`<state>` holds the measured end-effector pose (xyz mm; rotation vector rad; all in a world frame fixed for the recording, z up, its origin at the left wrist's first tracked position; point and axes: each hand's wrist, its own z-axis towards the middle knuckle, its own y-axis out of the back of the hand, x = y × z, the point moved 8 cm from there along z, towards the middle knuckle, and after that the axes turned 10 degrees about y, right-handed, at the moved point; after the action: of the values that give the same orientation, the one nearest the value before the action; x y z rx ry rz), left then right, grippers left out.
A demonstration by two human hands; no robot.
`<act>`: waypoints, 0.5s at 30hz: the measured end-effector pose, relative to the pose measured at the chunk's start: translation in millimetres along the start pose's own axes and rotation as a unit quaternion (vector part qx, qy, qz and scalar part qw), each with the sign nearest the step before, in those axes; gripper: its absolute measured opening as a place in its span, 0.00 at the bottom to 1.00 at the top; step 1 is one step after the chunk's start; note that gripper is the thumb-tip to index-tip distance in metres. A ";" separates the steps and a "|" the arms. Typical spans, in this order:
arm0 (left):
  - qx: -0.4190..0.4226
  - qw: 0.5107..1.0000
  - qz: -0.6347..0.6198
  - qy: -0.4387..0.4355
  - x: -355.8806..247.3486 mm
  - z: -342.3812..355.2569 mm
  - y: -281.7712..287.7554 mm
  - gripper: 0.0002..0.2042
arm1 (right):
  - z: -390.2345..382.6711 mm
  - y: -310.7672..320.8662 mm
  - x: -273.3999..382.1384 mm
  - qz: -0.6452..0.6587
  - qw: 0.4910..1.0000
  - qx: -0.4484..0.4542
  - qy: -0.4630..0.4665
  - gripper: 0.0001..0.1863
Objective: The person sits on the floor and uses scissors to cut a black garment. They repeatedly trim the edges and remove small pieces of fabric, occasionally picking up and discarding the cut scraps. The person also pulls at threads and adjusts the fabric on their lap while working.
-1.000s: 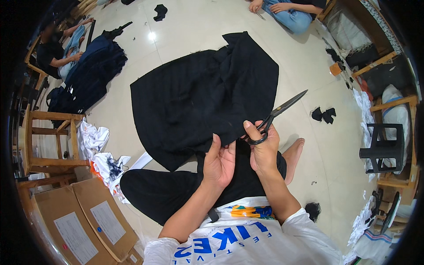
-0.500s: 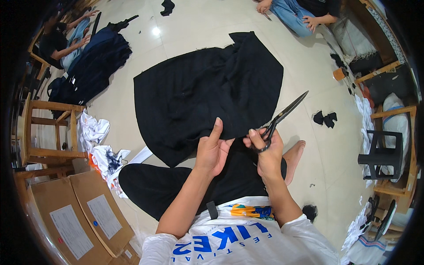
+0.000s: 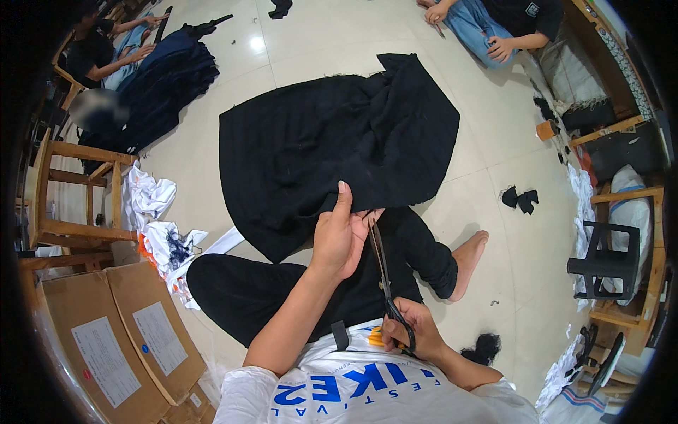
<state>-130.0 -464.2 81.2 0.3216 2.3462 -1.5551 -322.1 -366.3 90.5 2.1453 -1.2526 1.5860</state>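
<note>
A large piece of black cloth (image 3: 332,138) spreads over the floor ahead of me, its near edge above my lap. My left hand (image 3: 340,240) grips that near edge, thumb on top and fingers underneath. In my right hand (image 3: 417,328), close to my waist, are long dark scissors (image 3: 383,272). Their blades point away from me, and the tips reach the cloth's edge beside my left fingers. The blades look nearly closed. Whether the tips touch a thread there is too small to tell.
Cardboard boxes (image 3: 95,346) and a wooden stool (image 3: 88,191) stand at left, near white cloth (image 3: 148,194). A dark plastic stool (image 3: 609,260) is at right. Black scraps (image 3: 520,200) lie on the floor. Two people sit farther off, one beside a dark cloth pile (image 3: 169,92).
My right hand has drawn back toward my waist, and the scissors have swung from pointing far right to the cloth's edge by my left fingers. My left hand keeps its grip.
</note>
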 end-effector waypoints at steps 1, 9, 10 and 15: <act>-0.004 1.000 -0.002 0.004 1.2 -0.4 0.2 0.26 | 2.4 -0.2 -1.6 0.012 1.000 -0.007 -0.012 0.18; -0.015 1.000 -0.019 -0.017 8.6 -5.4 4.5 0.24 | 19.9 3.3 0.4 -0.033 0.999 -0.034 -0.005 0.16; -0.018 1.000 -0.018 -0.017 10.0 -5.5 4.8 0.24 | 21.5 3.7 0.6 -0.041 0.999 -0.036 -0.004 0.15; -0.028 0.999 -0.028 -0.027 13.0 -7.5 4.6 0.23 | 27.7 4.3 2.8 -0.026 0.997 -0.073 0.015 0.15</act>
<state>-141.4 -455.3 75.1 0.1987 2.3714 -1.4994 -305.7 -386.9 80.4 2.0403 -1.2516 1.4534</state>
